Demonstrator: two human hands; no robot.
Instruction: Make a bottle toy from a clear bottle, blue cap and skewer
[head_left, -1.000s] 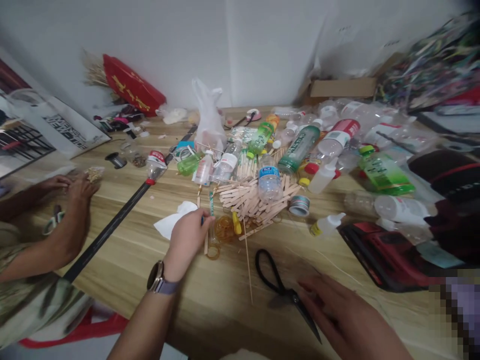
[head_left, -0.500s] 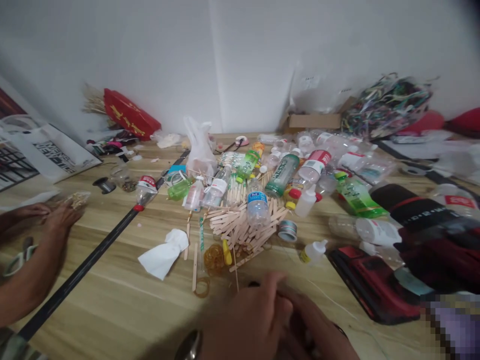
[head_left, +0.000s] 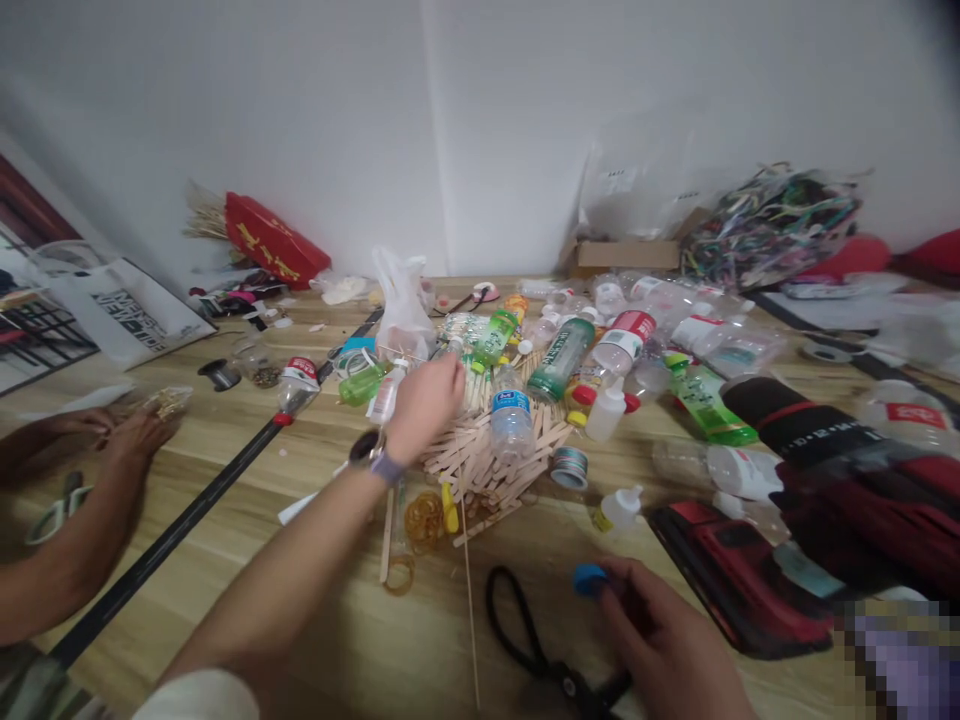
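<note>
My left hand is stretched out over the clutter, between a small white-capped bottle and a heap of wooden craft sticks. Its fingertips are hidden behind the hand, so what they touch cannot be made out. Near the front edge, my right hand pinches a blue bottle cap between thumb and fingers. Just left of it lies a black looped strap. A clear bottle with a blue label rests on the sticks, and a thin wooden skewer points toward me.
A red and black power drill lies at right. Plastic bottles, among them a green one, crowd the back. Rubber bands and a small glue bottle are nearby. At left, another person's hands handle a small bag beside scissors.
My hands were together at the front. The left has moved forward and left over the pile; the right stays near, now showing the blue cap. The black strap has come into view.
</note>
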